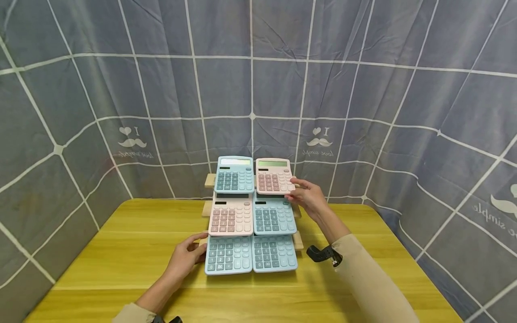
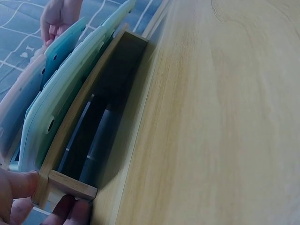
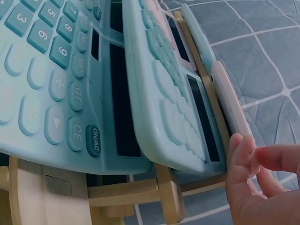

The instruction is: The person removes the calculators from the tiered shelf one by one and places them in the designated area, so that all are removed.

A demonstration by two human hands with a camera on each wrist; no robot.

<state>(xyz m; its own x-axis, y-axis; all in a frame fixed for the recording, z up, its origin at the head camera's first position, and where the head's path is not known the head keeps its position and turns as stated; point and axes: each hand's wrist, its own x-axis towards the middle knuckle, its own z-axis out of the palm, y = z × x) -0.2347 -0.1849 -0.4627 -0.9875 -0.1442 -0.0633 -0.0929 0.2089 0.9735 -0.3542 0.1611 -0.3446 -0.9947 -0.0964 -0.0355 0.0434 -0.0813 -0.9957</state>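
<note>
Several calculators lean in three tiers on a wooden rack [image 1: 210, 181], two to a tier. My right hand [image 1: 310, 198] pinches the right edge of the top right pink calculator [image 1: 273, 176]; its fingertips show at that edge in the right wrist view. A blue calculator [image 1: 234, 175] stands to its left. The middle tier has a pink calculator [image 1: 231, 217] and a blue calculator [image 1: 273, 217]. Two blue calculators form the front tier, the left one [image 1: 229, 255] beside my left hand [image 1: 186, 255]. That hand grips the rack's front left corner [image 2: 72, 183], thumb and fingers around the wood.
The rack stands on a yellow wood-grain table [image 1: 133, 251]. Behind and at both sides hangs a grey curtain [image 1: 161, 89] with white grid lines. A dark strap [image 1: 321, 254] is on the right wrist. More table top extends to both sides of the rack.
</note>
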